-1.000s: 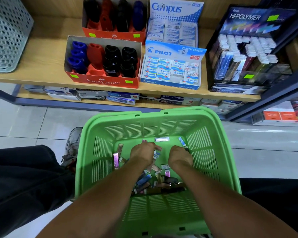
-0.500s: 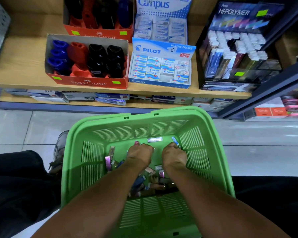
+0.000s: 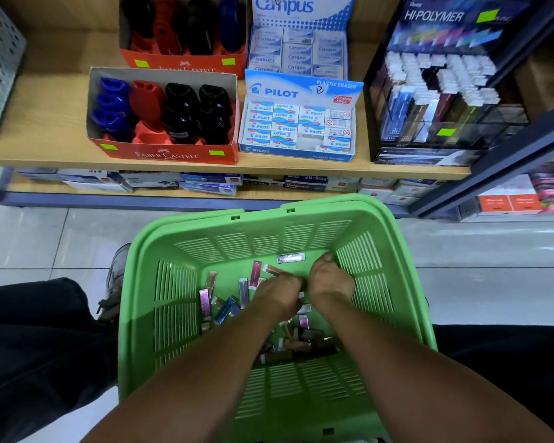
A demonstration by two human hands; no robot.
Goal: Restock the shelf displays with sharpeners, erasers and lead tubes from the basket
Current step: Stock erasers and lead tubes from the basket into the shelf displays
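Hands (image 3: pixel 280 290) (image 3: pixel 330 279) down in green basket (image 3: pixel 179 241); lead tubes (image 3: pixel 204 303) scattered beside.

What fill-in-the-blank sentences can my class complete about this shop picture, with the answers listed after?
1. Both hands reach into a ____ basket.
2. The eraser box at the front of the shelf bears the brand name ____.
3. The front sharpener box holds blue, black and ____ sharpeners.
4. The display on the right is labelled HI-____.

Missing words: green; PILOT; red; POLYMER
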